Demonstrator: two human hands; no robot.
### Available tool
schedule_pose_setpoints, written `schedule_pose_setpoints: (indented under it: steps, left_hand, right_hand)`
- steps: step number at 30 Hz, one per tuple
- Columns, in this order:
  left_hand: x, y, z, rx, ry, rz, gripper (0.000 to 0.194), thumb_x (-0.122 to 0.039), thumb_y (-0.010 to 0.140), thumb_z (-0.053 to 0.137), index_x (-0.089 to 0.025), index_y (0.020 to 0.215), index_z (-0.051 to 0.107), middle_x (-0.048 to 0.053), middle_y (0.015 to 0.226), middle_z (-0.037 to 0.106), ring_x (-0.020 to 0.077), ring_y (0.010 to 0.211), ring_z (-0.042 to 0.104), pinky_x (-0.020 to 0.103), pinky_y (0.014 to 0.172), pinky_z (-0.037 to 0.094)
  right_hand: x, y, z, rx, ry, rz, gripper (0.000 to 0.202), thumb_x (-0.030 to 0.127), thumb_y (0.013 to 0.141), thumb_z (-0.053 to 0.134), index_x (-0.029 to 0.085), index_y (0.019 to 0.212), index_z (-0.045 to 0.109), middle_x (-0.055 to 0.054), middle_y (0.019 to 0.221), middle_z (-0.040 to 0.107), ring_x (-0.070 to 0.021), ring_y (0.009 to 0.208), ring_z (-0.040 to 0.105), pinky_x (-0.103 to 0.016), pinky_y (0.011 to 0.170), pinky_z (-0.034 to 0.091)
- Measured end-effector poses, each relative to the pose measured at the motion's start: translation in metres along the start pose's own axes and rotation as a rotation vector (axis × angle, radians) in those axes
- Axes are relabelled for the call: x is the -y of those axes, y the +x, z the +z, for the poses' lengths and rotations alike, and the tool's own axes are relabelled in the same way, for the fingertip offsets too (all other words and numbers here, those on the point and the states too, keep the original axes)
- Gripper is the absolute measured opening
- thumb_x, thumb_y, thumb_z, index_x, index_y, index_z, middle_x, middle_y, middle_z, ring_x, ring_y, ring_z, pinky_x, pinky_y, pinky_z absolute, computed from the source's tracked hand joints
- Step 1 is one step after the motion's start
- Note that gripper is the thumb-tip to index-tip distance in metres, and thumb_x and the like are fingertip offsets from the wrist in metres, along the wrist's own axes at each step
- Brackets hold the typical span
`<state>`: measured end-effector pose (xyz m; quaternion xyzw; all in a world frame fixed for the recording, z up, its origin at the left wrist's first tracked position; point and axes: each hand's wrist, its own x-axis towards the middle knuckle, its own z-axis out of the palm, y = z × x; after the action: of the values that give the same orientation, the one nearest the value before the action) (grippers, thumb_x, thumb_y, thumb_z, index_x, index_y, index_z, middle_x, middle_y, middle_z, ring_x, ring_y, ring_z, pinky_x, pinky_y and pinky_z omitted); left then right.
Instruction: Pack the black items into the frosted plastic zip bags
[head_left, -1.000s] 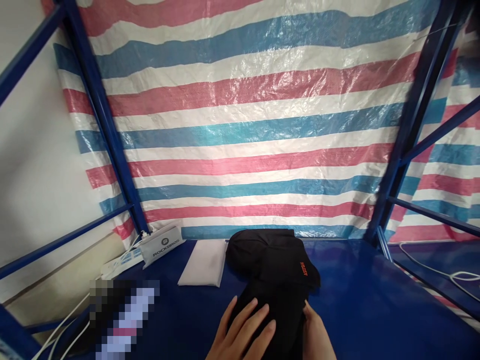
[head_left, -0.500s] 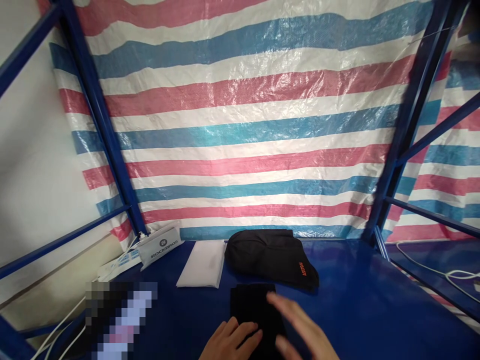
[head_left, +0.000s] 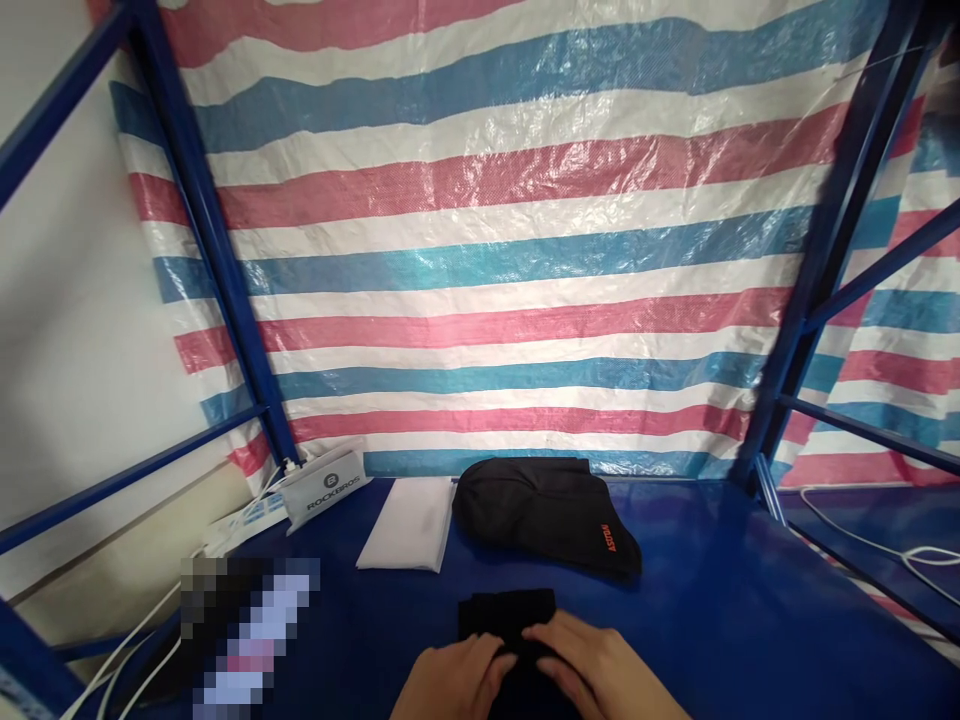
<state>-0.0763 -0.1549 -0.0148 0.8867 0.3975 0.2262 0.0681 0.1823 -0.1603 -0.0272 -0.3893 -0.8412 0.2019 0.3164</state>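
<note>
A black folded cloth (head_left: 506, 608) lies on the blue surface at the bottom centre, running out of the frame below. My left hand (head_left: 457, 675) pinches its left side, fingers curled and thumb against the fabric. On the right side, my right hand (head_left: 589, 655) grips the same cloth between thumb and fingers. The two hands are close together, with dark fabric between them. Beyond them lie black socks (head_left: 540, 515) with orange lettering, and to their left a folded white cloth (head_left: 407, 524).
A white ROCKBROS pouch (head_left: 326, 488) stands at the back left beside a white power strip (head_left: 255, 518) with cables. A pixelated patch covers the lower left. Blue metal posts (head_left: 225, 260) frame a striped sheet (head_left: 510, 250) behind the blue surface (head_left: 712, 610).
My right hand has come down onto the black cloth and closed on it. My left hand's fingers have curled into a pinch. The cloth's far edge has shifted slightly towards me.
</note>
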Motion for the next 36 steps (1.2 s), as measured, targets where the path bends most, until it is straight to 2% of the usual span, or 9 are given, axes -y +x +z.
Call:
schedule_pose_setpoints:
  steps: [6,13,17,21,24,27,29,31,36]
  left_hand:
    - [0.002,0.051,-0.009,-0.023,0.04,-0.362,0.033,-0.036,0.11,0.049,-0.025,0.088,0.07,0.005,0.101,0.074,0.0223,0.085,0.073,0.031,0.071,0.051]
    - [0.017,0.055,0.01,0.017,-0.148,-0.307,0.03,-0.037,0.111,0.049,-0.03,0.131,0.07,0.005,0.132,0.072,0.0295,0.131,0.06,0.049,0.117,0.042]
    - [0.015,0.042,0.001,0.079,-0.329,-0.36,0.029,-0.044,0.108,0.058,-0.028,0.129,0.07,0.006,0.13,0.071,0.0287,0.126,0.063,0.043,0.111,0.046]
    - [0.005,0.034,-0.012,0.136,-0.486,-0.269,0.022,-0.032,0.103,0.065,-0.03,0.124,0.07,0.003,0.124,0.071,0.0223,0.109,0.068,0.03,0.093,0.051]
    - [-0.001,0.041,-0.022,0.145,-0.519,-0.164,0.024,-0.029,0.096,0.075,-0.03,0.119,0.072,0.001,0.12,0.073,0.0205,0.108,0.069,0.027,0.092,0.05]
    - [0.011,0.059,-0.028,-0.016,-0.45,-0.157,0.016,-0.038,0.104,0.065,-0.028,0.112,0.074,0.002,0.111,0.075,0.0219,0.104,0.07,0.03,0.093,0.051]
    - [0.037,0.075,-0.03,-0.224,-0.31,-0.239,0.031,-0.043,0.111,0.047,-0.025,0.113,0.072,0.006,0.111,0.075,0.0249,0.107,0.07,0.036,0.098,0.052]
    - [0.072,0.087,-0.031,-0.366,-0.082,-0.388,0.037,-0.047,0.109,0.046,-0.021,0.12,0.07,0.013,0.123,0.073,0.0313,0.118,0.067,0.044,0.104,0.05]
    - [0.144,0.094,-0.028,-0.168,0.254,-0.643,0.028,-0.038,0.092,0.069,-0.014,0.104,0.076,0.021,0.138,0.069,0.0382,0.124,0.066,0.044,0.104,0.051]
  right_hand:
    - [-0.012,0.043,-0.002,-0.102,0.1,0.186,0.017,0.026,0.106,0.056,0.026,0.11,0.073,-0.006,0.107,0.074,-0.0255,0.105,0.073,-0.036,0.097,0.058]
    - [-0.022,0.055,-0.001,-0.082,-0.121,0.22,0.016,0.027,0.102,0.061,0.027,0.106,0.076,-0.009,0.116,0.066,-0.0289,0.108,0.066,-0.041,0.096,0.056]
    - [-0.025,0.051,-0.017,0.014,0.08,0.172,0.028,0.035,0.102,0.065,0.028,0.128,0.071,-0.008,0.126,0.069,-0.0278,0.121,0.063,-0.04,0.107,0.051]
    - [-0.028,0.061,-0.038,0.259,0.249,0.135,0.044,0.044,0.089,0.082,0.026,0.128,0.074,-0.004,0.119,0.073,-0.0235,0.105,0.068,-0.031,0.092,0.053]
    - [-0.031,0.078,-0.055,0.541,0.338,0.131,0.036,0.05,0.08,0.089,0.021,0.098,0.078,0.006,0.077,0.066,-0.014,0.071,0.059,-0.023,0.064,0.043]
    - [-0.044,0.095,-0.07,0.672,0.416,0.187,0.047,0.056,0.072,0.094,0.019,0.068,0.066,0.01,0.057,0.046,-0.0088,0.056,0.044,-0.022,0.053,0.029]
    - [-0.057,0.103,-0.074,0.597,0.546,0.244,0.051,0.055,0.071,0.095,0.018,0.062,0.061,0.01,0.056,0.043,-0.0078,0.055,0.041,-0.022,0.053,0.028]
    - [-0.071,0.106,-0.073,0.34,0.746,0.341,0.047,0.052,0.069,0.098,0.019,0.067,0.065,0.008,0.062,0.053,-0.0091,0.059,0.047,-0.021,0.055,0.035]
    - [-0.092,0.106,-0.057,-0.253,1.175,0.486,0.049,0.055,0.075,0.096,0.022,0.105,0.076,-0.002,0.094,0.077,-0.0182,0.077,0.072,-0.03,0.069,0.058]
